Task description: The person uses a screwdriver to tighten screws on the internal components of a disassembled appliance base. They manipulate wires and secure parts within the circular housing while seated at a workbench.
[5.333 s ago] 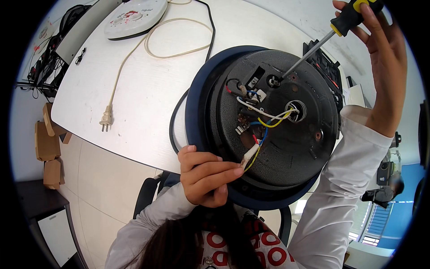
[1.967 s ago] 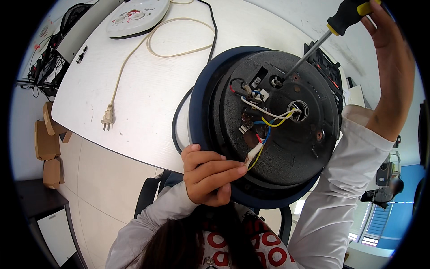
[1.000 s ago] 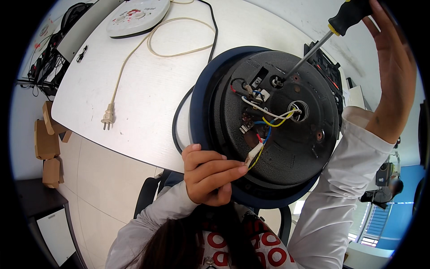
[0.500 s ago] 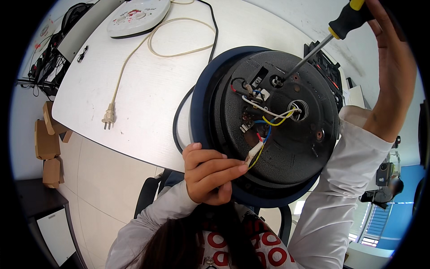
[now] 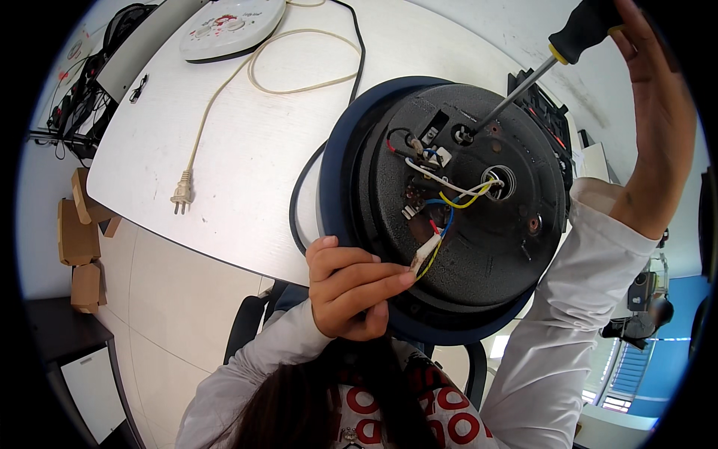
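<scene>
A round dark appliance (image 5: 486, 277) with a blue rim rests bottom-up on the table, its wiring exposed: white, yellow and blue wires (image 5: 452, 191), small terminals and a central coiled spring (image 5: 499, 179). My left hand (image 5: 351, 292) is closed at its lower left rim, fingertips on a white sleeved wire end (image 5: 426, 251). My right hand (image 5: 654, 112), raised at the upper right, grips a screwdriver (image 5: 580, 34) with a black and yellow handle; its shaft slants down into a small recessed hole near the top of the base, where the tip is hard to make out.
A white table (image 5: 164, 127) holds a white lid-like unit (image 5: 228, 49), a beige plugged cord (image 5: 182, 193) and a black tool case (image 5: 550, 108). Cardboard boxes (image 5: 78, 232), a dark cabinet (image 5: 56, 337) and a black chair (image 5: 243, 329) surround it. Another person (image 5: 651, 322) is far right.
Since five seconds ago the appliance and my left hand have shifted slightly right, and my right hand has shifted on the screwdriver handle, which tilts a little differently.
</scene>
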A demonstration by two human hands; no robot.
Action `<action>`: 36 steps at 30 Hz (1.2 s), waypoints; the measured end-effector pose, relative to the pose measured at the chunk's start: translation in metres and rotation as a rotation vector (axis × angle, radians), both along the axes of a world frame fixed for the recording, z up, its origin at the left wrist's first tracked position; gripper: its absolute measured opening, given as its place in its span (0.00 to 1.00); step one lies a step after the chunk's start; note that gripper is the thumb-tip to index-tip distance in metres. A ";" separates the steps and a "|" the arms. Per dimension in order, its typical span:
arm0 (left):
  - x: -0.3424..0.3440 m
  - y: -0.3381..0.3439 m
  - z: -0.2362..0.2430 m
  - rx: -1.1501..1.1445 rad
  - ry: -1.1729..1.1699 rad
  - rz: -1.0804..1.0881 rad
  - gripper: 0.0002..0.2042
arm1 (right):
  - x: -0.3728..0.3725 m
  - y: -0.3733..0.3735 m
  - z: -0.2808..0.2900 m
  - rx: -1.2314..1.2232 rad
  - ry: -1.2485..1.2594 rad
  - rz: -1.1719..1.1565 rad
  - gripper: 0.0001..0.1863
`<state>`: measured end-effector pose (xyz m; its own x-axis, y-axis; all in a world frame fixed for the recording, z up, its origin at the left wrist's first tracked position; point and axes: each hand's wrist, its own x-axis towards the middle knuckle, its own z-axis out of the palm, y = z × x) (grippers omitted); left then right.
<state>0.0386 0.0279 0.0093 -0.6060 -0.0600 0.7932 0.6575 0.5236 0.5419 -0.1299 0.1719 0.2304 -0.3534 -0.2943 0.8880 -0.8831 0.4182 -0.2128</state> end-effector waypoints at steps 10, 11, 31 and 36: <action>-0.001 0.001 0.001 0.008 0.002 -0.009 0.17 | -0.001 0.000 0.001 0.002 0.016 0.003 0.30; -0.001 0.001 0.001 0.008 0.003 -0.007 0.17 | -0.001 0.000 0.001 0.004 0.016 0.003 0.30; -0.001 0.001 -0.001 0.011 0.002 -0.003 0.17 | 0.001 -0.015 -0.007 -0.061 -0.028 0.046 0.32; -0.001 0.001 0.000 0.016 0.009 -0.014 0.17 | 0.016 -0.007 0.018 0.081 -0.216 -0.038 0.34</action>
<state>0.0371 0.0290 0.0095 -0.5997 -0.0646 0.7976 0.6694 0.5057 0.5443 -0.1137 0.1647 0.2481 -0.5448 -0.3449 0.7643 -0.8041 0.4734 -0.3596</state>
